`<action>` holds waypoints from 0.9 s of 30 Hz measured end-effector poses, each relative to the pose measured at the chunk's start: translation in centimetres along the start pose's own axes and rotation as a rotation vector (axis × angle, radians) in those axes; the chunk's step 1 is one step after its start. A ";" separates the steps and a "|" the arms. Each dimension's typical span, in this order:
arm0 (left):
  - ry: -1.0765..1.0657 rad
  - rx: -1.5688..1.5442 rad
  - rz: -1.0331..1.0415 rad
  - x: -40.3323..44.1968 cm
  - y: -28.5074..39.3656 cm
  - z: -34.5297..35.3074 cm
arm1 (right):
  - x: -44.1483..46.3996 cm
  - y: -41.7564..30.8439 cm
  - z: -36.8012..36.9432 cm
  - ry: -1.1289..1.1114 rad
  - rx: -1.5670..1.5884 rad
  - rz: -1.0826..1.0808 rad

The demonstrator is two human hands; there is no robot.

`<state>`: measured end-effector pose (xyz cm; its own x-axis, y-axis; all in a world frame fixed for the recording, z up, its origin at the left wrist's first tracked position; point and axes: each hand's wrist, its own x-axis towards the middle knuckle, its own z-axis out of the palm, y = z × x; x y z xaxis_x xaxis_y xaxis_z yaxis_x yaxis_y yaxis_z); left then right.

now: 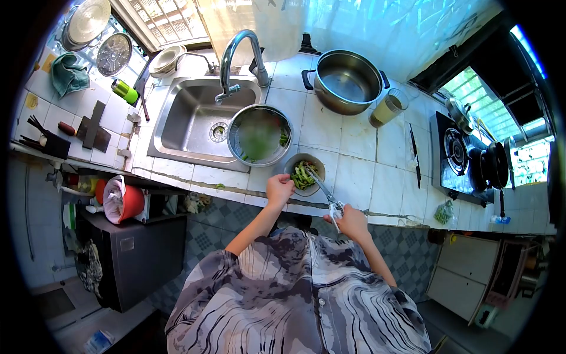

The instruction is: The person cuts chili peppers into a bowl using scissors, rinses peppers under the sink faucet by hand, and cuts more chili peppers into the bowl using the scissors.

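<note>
Near the counter's front edge sits a small bowl (319, 161) with cut green vegetable pieces (303, 177) in it. My right hand (348, 222) is closed around the white handles of metal scissors (322, 185), whose blades reach over the bowl. At the bowl's left rim is my left hand (280, 189), its fingers pinched together; what they hold, if anything, is too small to make out. Behind my left hand, a larger round strainer or basin (237, 147) overlaps the sink's right edge, with some green pieces inside.
A metal sink (187, 118) with a tall faucet (226, 65) lies at the left. Behind the bowl stand a large pot (349, 82) and a glass container (387, 109). Chopsticks (415, 154) and a gas stove (455, 150) are on the right.
</note>
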<state>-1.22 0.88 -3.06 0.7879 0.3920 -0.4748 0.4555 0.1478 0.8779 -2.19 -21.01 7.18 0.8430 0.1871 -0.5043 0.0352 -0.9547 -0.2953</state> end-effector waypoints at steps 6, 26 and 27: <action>0.017 0.017 0.029 0.3 -0.6 -0.1 | 0.5 0.8 0.3 0.015 -0.094 -0.022; 0.001 0.344 0.287 1.9 0.0 0.3 | 0.1 0.8 -0.9 0.122 -0.194 -0.050; 0.005 0.352 0.280 1.9 0.1 0.3 | 0.3 0.9 -0.7 0.125 -0.196 -0.074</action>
<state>0.45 1.37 -3.87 0.8991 0.3777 -0.2212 0.3393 -0.2821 0.8974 -1.51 -22.03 7.34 0.8937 0.2401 -0.3789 0.1930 -0.9683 -0.1584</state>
